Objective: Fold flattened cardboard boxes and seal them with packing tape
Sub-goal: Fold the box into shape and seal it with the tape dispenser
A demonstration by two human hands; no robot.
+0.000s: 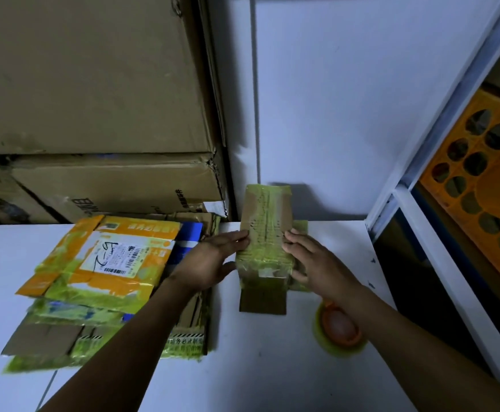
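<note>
Now, squaring up: left hand point(210, 263) and right hand point(314, 263), both flat, press the small box point(265, 221) from nine and three o'clock; next probably needs the tape roll point(339, 331) at five.

White wall point(331, 99) behind white surface point(272, 367). Big brown cartons point(88, 84) stacked back left. White shelf frame point(438, 150) on right, orange perforated crate point(486, 179) inside. Light dim, bluish.
</note>
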